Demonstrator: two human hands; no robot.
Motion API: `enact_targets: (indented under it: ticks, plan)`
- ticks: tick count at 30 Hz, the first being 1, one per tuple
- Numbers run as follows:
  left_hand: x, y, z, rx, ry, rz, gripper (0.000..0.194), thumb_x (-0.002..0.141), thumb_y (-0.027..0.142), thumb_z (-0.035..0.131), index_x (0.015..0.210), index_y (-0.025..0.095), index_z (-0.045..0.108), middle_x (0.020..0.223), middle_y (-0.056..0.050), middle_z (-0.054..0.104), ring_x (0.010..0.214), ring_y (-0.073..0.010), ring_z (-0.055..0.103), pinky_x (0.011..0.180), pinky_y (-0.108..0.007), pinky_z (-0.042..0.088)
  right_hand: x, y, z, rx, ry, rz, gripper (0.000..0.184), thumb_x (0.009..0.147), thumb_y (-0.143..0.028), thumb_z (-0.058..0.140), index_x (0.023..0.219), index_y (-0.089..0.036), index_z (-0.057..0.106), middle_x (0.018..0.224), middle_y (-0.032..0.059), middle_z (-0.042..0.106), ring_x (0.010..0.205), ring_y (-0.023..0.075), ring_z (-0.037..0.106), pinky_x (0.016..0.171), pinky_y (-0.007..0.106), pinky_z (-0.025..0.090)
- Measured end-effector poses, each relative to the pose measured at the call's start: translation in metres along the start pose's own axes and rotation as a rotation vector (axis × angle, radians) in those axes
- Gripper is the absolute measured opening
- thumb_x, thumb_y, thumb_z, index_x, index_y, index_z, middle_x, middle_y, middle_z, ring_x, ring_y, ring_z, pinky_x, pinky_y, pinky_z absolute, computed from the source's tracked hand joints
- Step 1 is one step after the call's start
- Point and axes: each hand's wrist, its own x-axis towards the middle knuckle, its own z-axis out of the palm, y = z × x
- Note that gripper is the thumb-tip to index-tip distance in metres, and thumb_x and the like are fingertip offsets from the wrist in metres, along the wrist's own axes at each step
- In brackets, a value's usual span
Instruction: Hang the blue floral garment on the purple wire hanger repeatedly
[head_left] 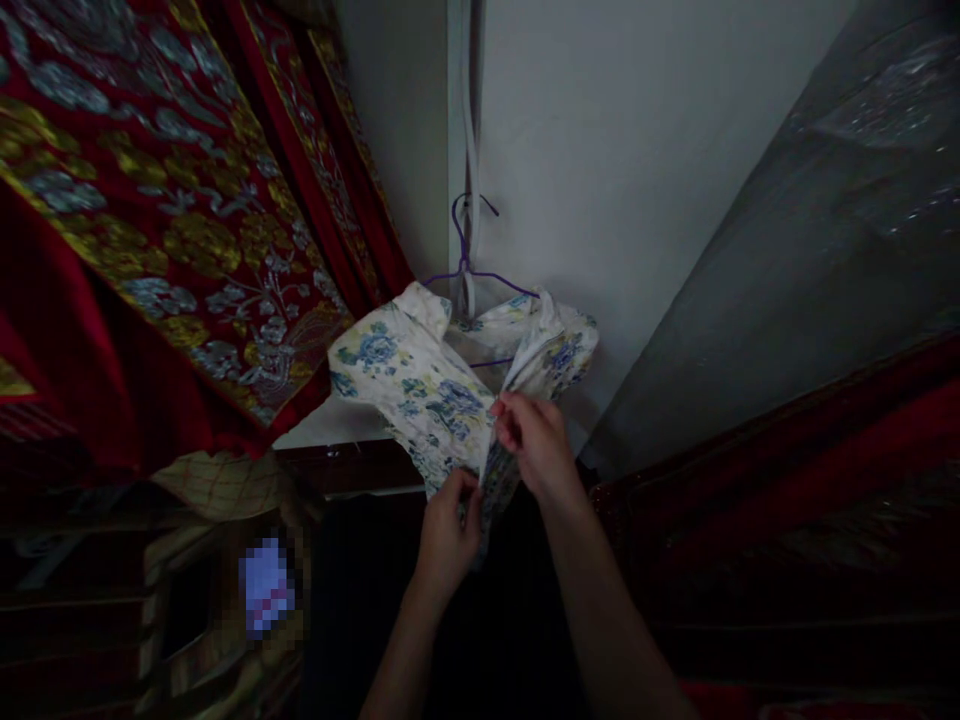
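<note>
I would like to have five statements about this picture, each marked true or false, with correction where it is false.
1. The shirt hangs on a hanger. True.
2. The hanger is yellow. False: it is purple.
3. The left hand and right hand both touch the shirt. True.
4. The left hand is higher in the picture. False: the right hand is higher.
5. The shirt is plain black. False: it is white and flowered.
</note>
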Motion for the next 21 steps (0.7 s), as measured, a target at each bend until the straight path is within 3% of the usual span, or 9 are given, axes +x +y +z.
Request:
enact_targets:
  ticks: [4,7,11,14,17,19,21]
  plan:
    - [0.004,-0.007,0.009,0.069,0.003,0.020,0.017,0.100,0.025,0.044,0.086,0.021,0.052,0.080,-0.003,0.060,0.076,-0.0189,0.059,0.073,-0.029,0.042,0.047,-0.054,0.028,-0.022,-0.032,-0.104,0.024,0.081,-0.031,0.059,0.062,-0.017,0.058,0.044,-0.0044,0.048,0.036,0.0045,0.036,0.036,0.017,0.024]
    - [0.015,-0.011,0.000,0.186,-0.100,0.041,0.012,0.097,0.019,0.044,0.088,0.021,0.051,0.084,-0.004,0.061,0.080,-0.0200,0.060,0.074,-0.029,0.041,0.059,-0.073,0.042,-0.054,-0.046,-0.194,0.026,0.088,-0.032,0.057,0.066,-0.017,0.056,0.047,-0.0043,0.049,0.037,0.0052,0.041,0.037,0.017,0.027]
    - [0.023,-0.028,-0.015,0.337,-0.319,0.014,0.014,0.088,0.011,0.050,0.081,0.022,0.048,0.077,-0.002,0.059,0.076,-0.0201,0.059,0.068,-0.028,0.037,0.058,-0.100,0.041,-0.010,-0.008,-0.379,0.034,0.094,-0.039,0.052,0.067,-0.019,0.051,0.052,-0.0044,0.050,0.037,0.0049,0.043,0.038,0.017,0.027]
    - [0.018,-0.040,-0.018,0.329,-0.322,-0.025,0.013,0.091,0.012,0.045,0.083,0.023,0.045,0.079,-0.002,0.059,0.076,-0.0199,0.059,0.068,-0.028,0.037,0.058,-0.123,0.033,-0.047,-0.073,-0.467,0.036,0.097,-0.036,0.046,0.066,-0.018,0.052,0.054,-0.0040,0.051,0.039,0.0034,0.043,0.042,0.016,0.027]
    - [0.009,-0.041,-0.017,0.276,-0.312,-0.050,0.012,0.093,0.014,0.043,0.086,0.023,0.043,0.080,-0.001,0.058,0.076,-0.0192,0.059,0.070,-0.028,0.039,0.058,-0.108,0.023,-0.213,-0.191,-0.431,0.037,0.095,-0.036,0.049,0.064,-0.017,0.056,0.053,-0.0030,0.054,0.039,0.0042,0.044,0.044,0.018,0.030]
    - [0.004,-0.037,-0.014,0.221,-0.311,-0.054,0.010,0.094,0.016,0.043,0.087,0.023,0.043,0.080,-0.001,0.057,0.076,-0.0188,0.058,0.071,-0.028,0.039,0.057,-0.070,0.015,-0.357,-0.222,-0.326,0.032,0.091,-0.038,0.057,0.066,-0.018,0.059,0.052,-0.0021,0.057,0.039,0.0071,0.045,0.044,0.021,0.032]
    - [0.001,-0.033,-0.011,0.180,-0.301,-0.061,0.009,0.095,0.017,0.043,0.087,0.023,0.043,0.081,-0.001,0.057,0.076,-0.0191,0.058,0.072,-0.029,0.040,0.055,-0.022,0.005,-0.466,-0.153,-0.242,0.022,0.084,-0.038,0.066,0.073,-0.020,0.061,0.052,-0.0026,0.059,0.043,0.0107,0.049,0.046,0.023,0.036]
